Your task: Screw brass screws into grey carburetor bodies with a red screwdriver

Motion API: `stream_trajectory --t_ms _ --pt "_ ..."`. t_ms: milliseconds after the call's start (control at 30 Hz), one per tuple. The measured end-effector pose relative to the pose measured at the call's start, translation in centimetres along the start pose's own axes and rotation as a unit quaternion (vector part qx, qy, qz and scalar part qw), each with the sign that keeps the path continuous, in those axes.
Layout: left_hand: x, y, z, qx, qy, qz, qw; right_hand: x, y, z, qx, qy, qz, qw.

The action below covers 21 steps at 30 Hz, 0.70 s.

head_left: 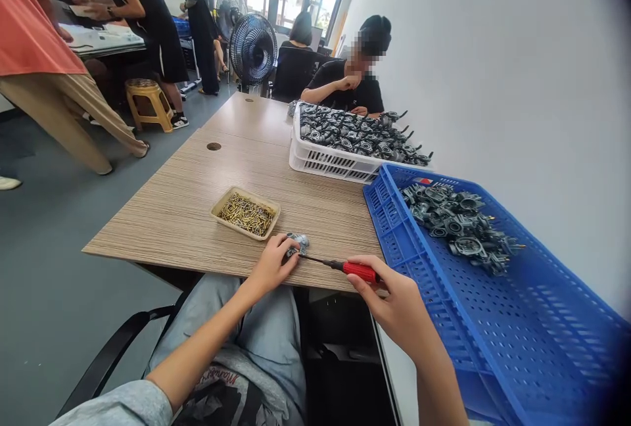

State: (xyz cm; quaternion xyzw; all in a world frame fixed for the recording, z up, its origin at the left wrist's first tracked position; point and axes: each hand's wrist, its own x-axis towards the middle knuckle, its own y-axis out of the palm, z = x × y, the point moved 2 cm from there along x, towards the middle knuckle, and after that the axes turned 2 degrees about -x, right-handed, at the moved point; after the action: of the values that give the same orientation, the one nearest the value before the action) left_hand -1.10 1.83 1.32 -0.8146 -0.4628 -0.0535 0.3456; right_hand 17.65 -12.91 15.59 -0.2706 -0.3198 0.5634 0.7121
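Wood-grain bench (197,196) with parts containers.
A shallow tan tray (215,213) of brass screws (246,214) sits near the front edge, with a small grey metal part (298,240) just to its right. A white crate (328,164) of grey castings (355,133) stands further back. A blue crate (493,321) overhangs the right edge. A round cable hole (213,146) lies behind the tray.

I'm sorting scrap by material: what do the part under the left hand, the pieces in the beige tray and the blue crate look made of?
The part under the left hand: likely cast metal, dull silver-grey with glints. The pieces in the beige tray: probably brass or brass-plated, shiny yellow-gold. The blue crate: moulded plastic by its even colour and perforated grid walls.
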Motion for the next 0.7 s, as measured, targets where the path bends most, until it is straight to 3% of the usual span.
stream_trajectory --t_ms 700 --pt "0.0 -0.2 -0.6 0.007 -0.006 -0.021 1.000 0.4 1.1 0.1 0.002 0.036 -0.081 0.996"
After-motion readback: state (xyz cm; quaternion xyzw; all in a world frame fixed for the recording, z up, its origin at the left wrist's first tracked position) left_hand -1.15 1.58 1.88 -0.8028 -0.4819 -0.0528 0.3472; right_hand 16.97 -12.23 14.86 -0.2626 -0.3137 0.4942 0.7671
